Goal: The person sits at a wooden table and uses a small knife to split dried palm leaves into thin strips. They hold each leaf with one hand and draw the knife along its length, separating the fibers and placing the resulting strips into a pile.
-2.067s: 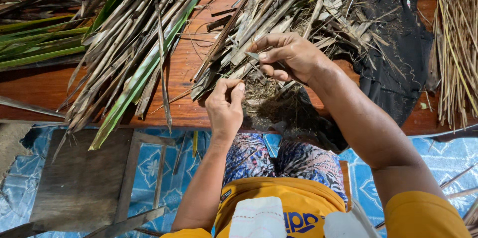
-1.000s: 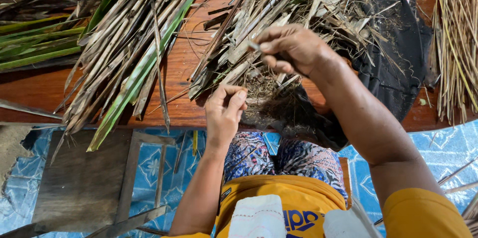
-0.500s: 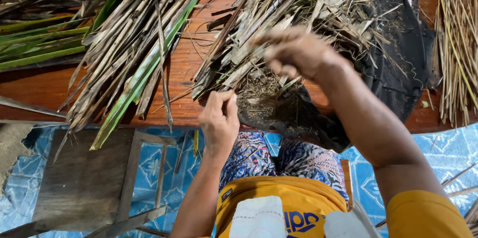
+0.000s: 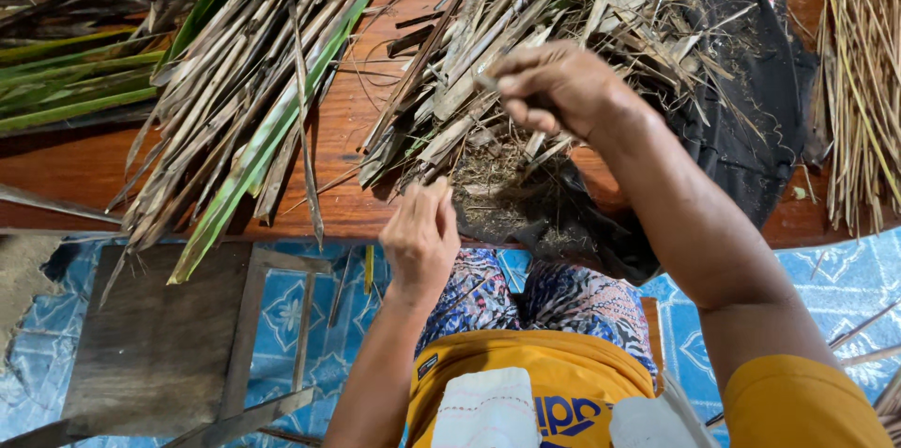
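Right hand (image 4: pixel 554 87) pinching thin leaf strip (image 4: pixel 488 84), frame centre | left hand (image 4: pixel 420 232) curling loosely, gripping nothing visible | dry-leaf pile (image 4: pixel 526 7) upper centre remaining largely unworked | scraps (image 4: pixel 488 176) collecting on black cloth (image 4: pixel 760 82)

A single head-worn camera looks steeply down from close above the person's lap, facing forward over the near edge of the wooden counter (image 4: pixel 347 129). It takes in both hands, the leaf piles ahead and the blue patterned floor (image 4: pixel 826 270) below.
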